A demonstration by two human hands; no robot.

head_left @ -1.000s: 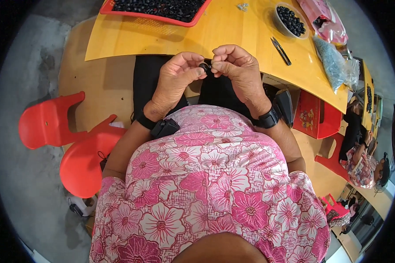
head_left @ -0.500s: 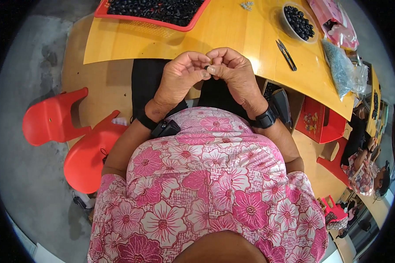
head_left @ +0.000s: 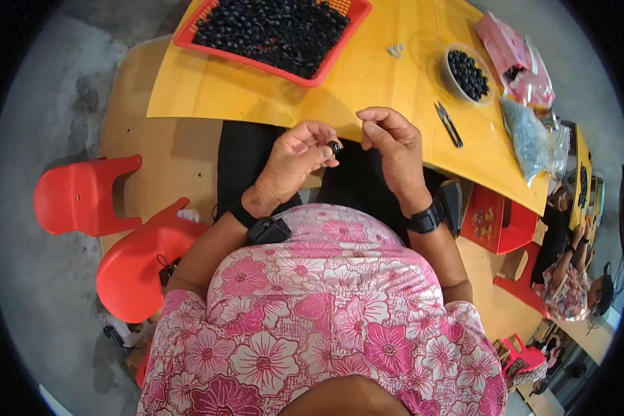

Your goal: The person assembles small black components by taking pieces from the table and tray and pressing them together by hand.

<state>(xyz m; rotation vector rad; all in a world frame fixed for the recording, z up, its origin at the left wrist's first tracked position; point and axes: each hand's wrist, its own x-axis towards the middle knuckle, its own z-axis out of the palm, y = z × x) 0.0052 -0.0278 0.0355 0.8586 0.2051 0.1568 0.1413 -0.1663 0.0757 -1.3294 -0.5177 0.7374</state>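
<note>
A small round black part (head_left: 335,147) sits between the thumb and fingers of my left hand (head_left: 291,165), just off the table's near edge. To the right, my right hand (head_left: 397,151) is apart from it, thumb and forefinger pinched together; whether something tiny is between them I cannot make out. A red basket (head_left: 315,80) heaped with similar black pieces stands on the yellow table (head_left: 385,87) ahead. Farther right is a clear bowl (head_left: 448,84) of black round parts. Black thread snips (head_left: 448,125) lie nearer than the bowl.
Small silvery pieces (head_left: 395,50) lie left of the bowl. A bluish bag (head_left: 525,139) and a pink bag (head_left: 500,40) rest at the table's right. Red chairs (head_left: 69,194) stand at left, a red box (head_left: 484,218) under the table. Another person (head_left: 565,284) sits far right.
My hands, together around the black part half a second ago, are now apart. The part stays in my left hand, and the right has moved away. The view has shifted, showing more of the basket.
</note>
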